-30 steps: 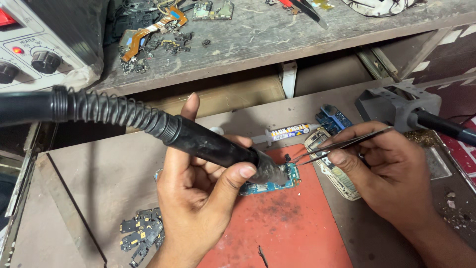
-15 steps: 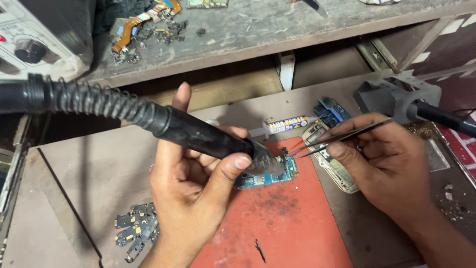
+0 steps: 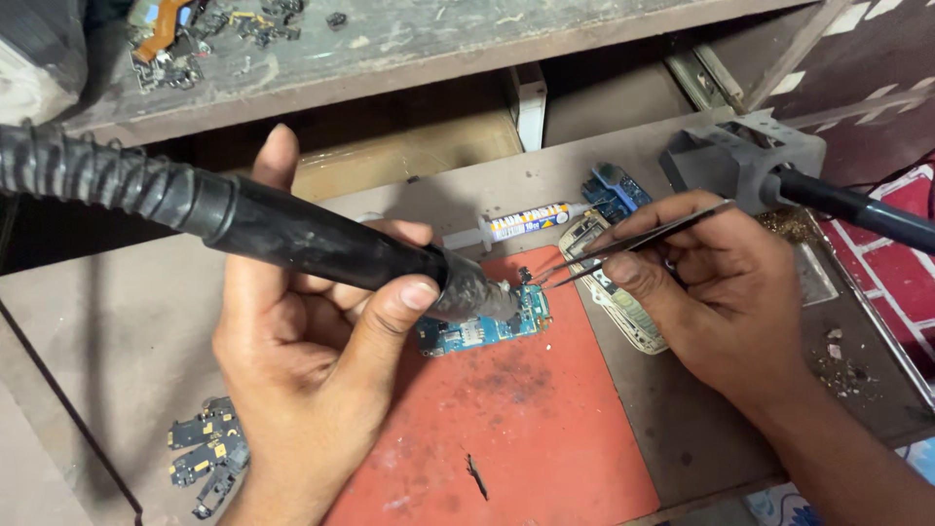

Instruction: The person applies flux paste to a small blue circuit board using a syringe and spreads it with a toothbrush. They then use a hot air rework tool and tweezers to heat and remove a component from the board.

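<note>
Over the tabletop point(image 3: 117, 321), from the camera on my head, I look down at both my hands. My left hand point(image 3: 302, 360) is closed around a black hot-air wand point(image 3: 321, 244), thumb pressed on its barrel, index finger raised. A ribbed black hose point(image 3: 88, 180) runs from the wand off to the left. The wand's metal nozzle point(image 3: 477, 292) points down and to the right, just above a small blue circuit board point(image 3: 482, 329). This board lies at the upper edge of a red work mat point(image 3: 516, 429), which bears dark scorch marks and a small black scrap point(image 3: 476, 477).

My right hand point(image 3: 721, 302) pinches a pair of thin metal tweezers point(image 3: 633, 239) between thumb and fingers. Their tips reach left to the board's upper right corner, just beside the nozzle.

Behind the board lies a white syringe-shaped tube point(image 3: 521, 224), and near it a blue part point(image 3: 614, 190). A pale phone frame point(image 3: 623, 302) lies partly under my right hand. A grey tool stand point(image 3: 740, 156) sits at upper right with a dark handle point(image 3: 857, 209) in it. Dark board pieces point(image 3: 209, 458) lie at lower left. A grey shelf point(image 3: 409, 44) above holds scattered small parts.
</note>
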